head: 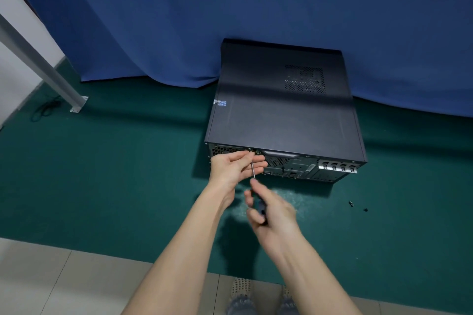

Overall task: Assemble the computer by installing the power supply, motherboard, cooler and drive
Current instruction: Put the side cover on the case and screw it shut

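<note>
Two hands share one slim black-handled steel screwdriver at the rear panel of a closed black metal computer case, which lies flat on the green carpeted floor at 12 o'clock. The left grip pinches the shaft near its tip, apparently to steady it; the right grip, at 6 o'clock, is wrapped closed around the handle.
</note>
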`<control>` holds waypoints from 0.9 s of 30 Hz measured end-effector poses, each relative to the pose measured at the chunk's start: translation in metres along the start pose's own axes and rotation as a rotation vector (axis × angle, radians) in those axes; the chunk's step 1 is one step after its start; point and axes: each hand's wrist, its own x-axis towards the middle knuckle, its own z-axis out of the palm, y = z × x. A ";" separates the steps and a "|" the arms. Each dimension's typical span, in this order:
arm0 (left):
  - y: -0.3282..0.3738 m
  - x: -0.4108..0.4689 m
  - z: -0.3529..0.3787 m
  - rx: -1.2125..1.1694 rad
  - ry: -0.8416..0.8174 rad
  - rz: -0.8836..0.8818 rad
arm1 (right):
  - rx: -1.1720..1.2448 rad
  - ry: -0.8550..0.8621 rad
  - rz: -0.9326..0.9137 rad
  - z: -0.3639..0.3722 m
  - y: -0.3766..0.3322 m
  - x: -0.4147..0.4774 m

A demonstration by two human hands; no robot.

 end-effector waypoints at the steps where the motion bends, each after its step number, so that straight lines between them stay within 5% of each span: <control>1: 0.000 0.000 0.000 0.006 0.003 0.006 | 0.060 -0.022 0.076 -0.001 -0.004 -0.004; 7: 0.000 0.001 0.004 0.040 0.031 0.011 | -0.221 0.136 -0.238 -0.002 0.004 0.009; 12: -0.001 -0.002 0.000 0.005 -0.005 0.003 | 0.008 -0.042 0.061 -0.001 -0.001 -0.004; 17: 0.000 0.000 0.003 0.010 0.008 -0.006 | -0.406 0.177 -0.348 -0.005 0.008 0.009; 22: 0.001 -0.001 0.000 -0.001 -0.009 -0.004 | 0.150 -0.039 0.134 0.002 -0.002 -0.007; 26: 0.002 0.002 0.004 0.061 0.033 0.007 | -0.567 0.189 -0.301 0.000 0.005 0.003; 27: 0.002 0.001 0.004 0.054 0.033 0.007 | -0.572 0.204 -0.365 0.001 0.009 0.006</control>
